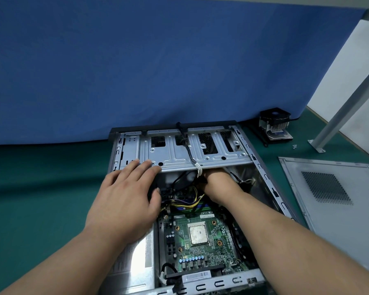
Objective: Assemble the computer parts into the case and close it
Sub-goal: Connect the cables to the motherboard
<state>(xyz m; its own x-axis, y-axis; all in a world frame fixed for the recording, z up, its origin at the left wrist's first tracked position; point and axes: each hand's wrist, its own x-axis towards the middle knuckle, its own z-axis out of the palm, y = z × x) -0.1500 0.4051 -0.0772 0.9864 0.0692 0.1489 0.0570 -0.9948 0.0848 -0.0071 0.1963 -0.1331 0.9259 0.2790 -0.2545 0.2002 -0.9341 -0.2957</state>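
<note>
A green mat under a blue backdrop carries the open case. Nearest in it, the motherboard shows a bare CPU. Beyond, my left hand rests flat with straight fingers on the drive cage; my right hand reaches under that cage, fingers hidden, so I cannot tell its grip. I could snag the yellow wires. Beyond the case's far right corner waits 1 cooler; right of the case, the side panel.
</note>
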